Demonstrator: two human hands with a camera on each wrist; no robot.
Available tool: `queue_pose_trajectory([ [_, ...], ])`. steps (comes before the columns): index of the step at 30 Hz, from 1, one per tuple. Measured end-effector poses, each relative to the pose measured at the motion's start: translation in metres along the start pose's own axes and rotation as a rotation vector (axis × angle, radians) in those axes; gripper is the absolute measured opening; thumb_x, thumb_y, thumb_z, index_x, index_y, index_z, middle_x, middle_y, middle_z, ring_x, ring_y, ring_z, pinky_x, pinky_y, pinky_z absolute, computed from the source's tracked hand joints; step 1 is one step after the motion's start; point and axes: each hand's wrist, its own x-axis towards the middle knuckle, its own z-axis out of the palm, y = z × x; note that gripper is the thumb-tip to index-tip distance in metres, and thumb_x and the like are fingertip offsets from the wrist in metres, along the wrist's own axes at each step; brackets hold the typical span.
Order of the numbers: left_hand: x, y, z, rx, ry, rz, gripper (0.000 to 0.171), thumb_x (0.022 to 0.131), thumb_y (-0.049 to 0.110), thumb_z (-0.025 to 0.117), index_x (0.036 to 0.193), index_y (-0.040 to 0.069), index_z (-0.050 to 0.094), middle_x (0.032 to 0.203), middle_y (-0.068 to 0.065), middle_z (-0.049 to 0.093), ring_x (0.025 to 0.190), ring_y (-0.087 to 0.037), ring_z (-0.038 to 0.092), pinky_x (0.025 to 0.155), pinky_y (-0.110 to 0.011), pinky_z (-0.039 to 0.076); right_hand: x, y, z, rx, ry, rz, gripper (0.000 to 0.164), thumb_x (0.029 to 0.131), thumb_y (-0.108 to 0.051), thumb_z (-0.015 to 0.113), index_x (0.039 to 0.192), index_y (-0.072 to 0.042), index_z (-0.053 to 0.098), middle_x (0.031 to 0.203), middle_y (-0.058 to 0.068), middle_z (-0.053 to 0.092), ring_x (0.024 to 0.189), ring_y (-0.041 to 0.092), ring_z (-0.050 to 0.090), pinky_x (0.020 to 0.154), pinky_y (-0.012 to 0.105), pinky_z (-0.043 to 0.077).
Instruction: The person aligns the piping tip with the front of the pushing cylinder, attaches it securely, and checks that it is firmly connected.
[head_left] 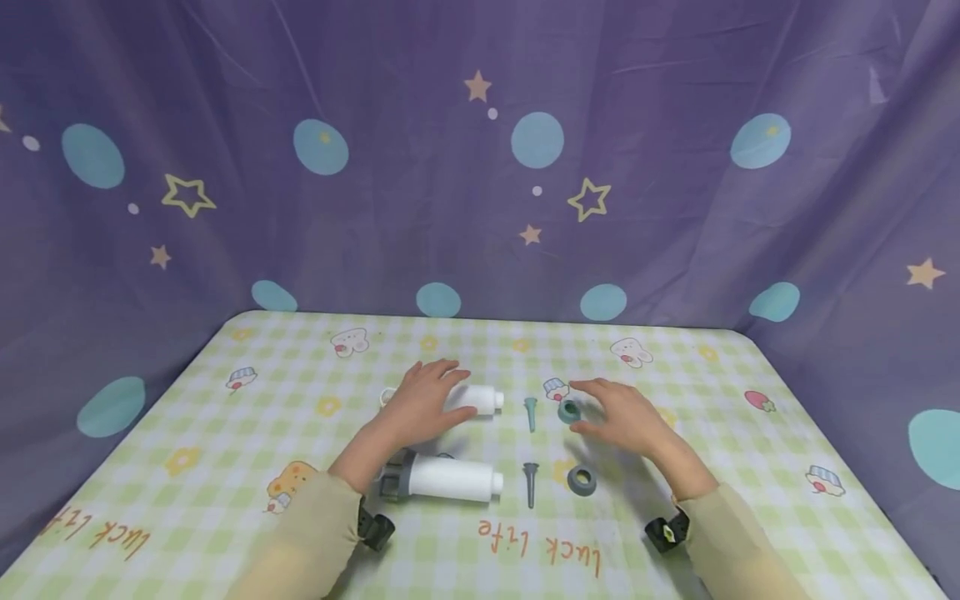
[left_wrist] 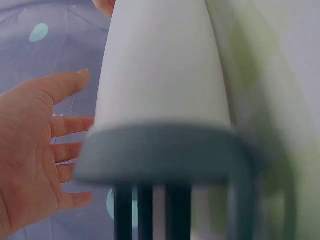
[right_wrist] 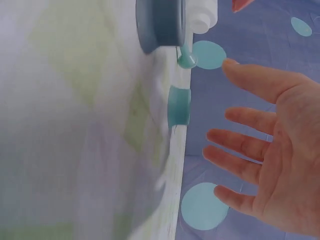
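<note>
My left hand is held with fingers spread over the far white cylinder, partly covering it. Closer to me lies a second white cylinder with a slotted dark grey end, below the left hand; its grey collar looms large in the left wrist view. Fingers parted, my right hand reaches around the side of a small teal ring. In the right wrist view a gap shows between that hand and the teal ring. Neither hand holds anything.
Between cylinders and rings lie a teal flared peg and a dark grey one. A grey ring lies nearer me than the teal one. The checked tablecloth ends at a purple curtain.
</note>
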Motion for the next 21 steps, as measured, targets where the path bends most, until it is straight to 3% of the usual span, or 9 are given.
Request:
queue_pose_trajectory([
  [11,0.017,0.022,0.011,-0.015,0.002,0.05,0.044,0.088,0.038,0.057,0.121,0.009,0.057,0.121,-0.008,0.056,0.112,-0.027,0.052,0.096,-0.046,0.036,0.013,-0.01,0.007,0.088,-0.087,0.029,0.049,0.079,-0.033,0.068,0.121,-0.011,0.057,0.114,0.004,0.061,0.102,0.025,0.058,0.085,0.044,0.046],
  [17,0.025,0.033,0.016,-0.039,-0.041,0.05,0.04,0.089,0.036,0.056,0.12,0.011,0.058,0.118,-0.006,0.057,0.108,-0.027,0.054,0.093,-0.046,0.038,0.019,-0.011,0.01,0.085,-0.105,0.041,0.044,0.078,-0.028,0.07,0.117,-0.011,0.06,0.109,0.003,0.063,0.098,0.024,0.059,0.082,0.042,0.047],
  [21,0.033,0.042,0.019,-0.016,-0.104,0.034,0.041,0.09,0.039,0.053,0.121,0.013,0.057,0.118,-0.005,0.057,0.109,-0.025,0.054,0.095,-0.044,0.038,0.022,-0.013,0.01,0.08,-0.097,0.049,0.039,0.077,-0.02,0.071,0.113,-0.01,0.061,0.105,0.004,0.064,0.095,0.024,0.06,0.081,0.041,0.047],
])
